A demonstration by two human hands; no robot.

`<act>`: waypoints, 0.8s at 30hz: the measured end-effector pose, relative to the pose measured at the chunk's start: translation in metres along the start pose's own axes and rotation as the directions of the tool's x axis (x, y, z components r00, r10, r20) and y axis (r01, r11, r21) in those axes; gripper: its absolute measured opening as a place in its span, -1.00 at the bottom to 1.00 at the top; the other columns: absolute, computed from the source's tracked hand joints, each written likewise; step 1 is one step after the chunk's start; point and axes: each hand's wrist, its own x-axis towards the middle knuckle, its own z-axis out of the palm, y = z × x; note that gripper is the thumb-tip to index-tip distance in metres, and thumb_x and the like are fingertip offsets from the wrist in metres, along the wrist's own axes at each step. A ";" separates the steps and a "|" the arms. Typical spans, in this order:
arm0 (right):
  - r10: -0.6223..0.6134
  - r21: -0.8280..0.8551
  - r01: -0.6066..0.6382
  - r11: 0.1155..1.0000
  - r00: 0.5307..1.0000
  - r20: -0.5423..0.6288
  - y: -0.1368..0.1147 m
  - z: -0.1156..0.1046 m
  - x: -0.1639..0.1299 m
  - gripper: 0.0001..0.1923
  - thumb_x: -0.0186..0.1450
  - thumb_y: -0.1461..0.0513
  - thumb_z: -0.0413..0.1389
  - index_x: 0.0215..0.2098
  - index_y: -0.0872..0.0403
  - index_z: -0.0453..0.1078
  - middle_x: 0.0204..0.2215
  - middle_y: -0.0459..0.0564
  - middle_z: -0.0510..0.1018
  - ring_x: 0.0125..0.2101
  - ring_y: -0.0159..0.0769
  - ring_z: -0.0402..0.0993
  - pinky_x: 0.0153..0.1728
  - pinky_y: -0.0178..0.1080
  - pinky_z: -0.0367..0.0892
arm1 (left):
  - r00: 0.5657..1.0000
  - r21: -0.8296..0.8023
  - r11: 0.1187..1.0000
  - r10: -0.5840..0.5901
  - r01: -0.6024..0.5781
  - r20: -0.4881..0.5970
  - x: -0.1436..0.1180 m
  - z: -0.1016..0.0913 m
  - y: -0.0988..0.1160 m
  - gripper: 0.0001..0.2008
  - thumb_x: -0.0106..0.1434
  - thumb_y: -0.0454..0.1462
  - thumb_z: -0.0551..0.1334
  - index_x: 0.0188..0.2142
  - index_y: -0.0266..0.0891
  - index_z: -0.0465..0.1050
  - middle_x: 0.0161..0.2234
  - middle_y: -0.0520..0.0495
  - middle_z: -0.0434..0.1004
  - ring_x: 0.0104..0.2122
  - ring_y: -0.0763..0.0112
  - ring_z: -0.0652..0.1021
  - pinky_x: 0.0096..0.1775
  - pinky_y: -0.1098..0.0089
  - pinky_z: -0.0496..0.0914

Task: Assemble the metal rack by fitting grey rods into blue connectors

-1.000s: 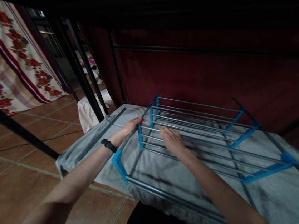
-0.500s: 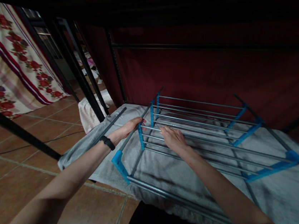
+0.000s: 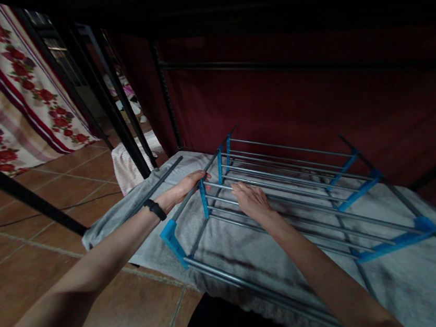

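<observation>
A rack of grey metal rods and blue plastic brackets (image 3: 300, 204) lies on its side on a grey cloth (image 3: 405, 279). My left hand (image 3: 186, 186), with a black band on the wrist, grips the rack's left upright pole beside a blue bracket (image 3: 203, 199). My right hand (image 3: 251, 201) rests palm down on the horizontal rods just right of that bracket, fingers curled over one rod.
A loose grey pole (image 3: 156, 188) lies on the cloth's left edge. Black frame bars (image 3: 103, 98) slant across the left. Terracotta floor tiles (image 3: 13, 266), a dark red curtain (image 3: 288, 103) behind, a floral cloth (image 3: 17, 93) at far left, and a white striped fabric (image 3: 127, 166).
Nothing in the hands has changed; only the view has shifted slightly, with both hands staying on the rack.
</observation>
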 end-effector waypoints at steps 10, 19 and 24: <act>-0.009 -0.026 0.009 1.000 1.000 0.023 0.000 -0.004 -0.001 -0.58 0.53 0.15 -0.26 0.22 -0.02 0.27 0.11 0.08 0.48 -0.01 -0.18 0.48 -0.11 -0.18 0.27 | 1.000 -0.074 0.997 -0.030 0.029 -0.006 0.002 0.001 -0.001 -0.77 0.33 -0.16 0.14 -0.23 -0.25 0.49 -0.44 -0.03 0.47 -0.49 0.36 0.55 -0.40 0.39 0.44; -0.043 -0.152 0.042 0.988 0.999 -0.005 0.000 0.000 -0.001 -0.54 0.54 0.10 -0.32 0.10 0.02 0.33 0.01 0.09 0.53 -0.12 -0.18 0.52 -0.16 -0.19 0.27 | 1.000 -0.059 0.998 -0.010 0.010 0.013 0.006 -0.004 -0.007 -0.74 0.33 -0.12 0.15 -0.18 -0.25 0.47 -0.43 -0.05 0.48 -0.47 0.33 0.56 -0.40 0.38 0.44; -0.032 -0.163 0.031 0.986 0.999 -0.003 -0.002 0.000 0.000 -0.52 0.54 0.07 -0.33 0.09 0.02 0.34 0.00 0.10 0.54 -0.15 -0.19 0.53 -0.18 -0.20 0.27 | 1.000 -0.038 0.999 -0.007 0.007 0.019 0.006 -0.003 -0.007 -0.72 0.33 -0.10 0.14 -0.17 -0.25 0.47 -0.43 -0.04 0.50 -0.46 0.34 0.56 -0.39 0.39 0.43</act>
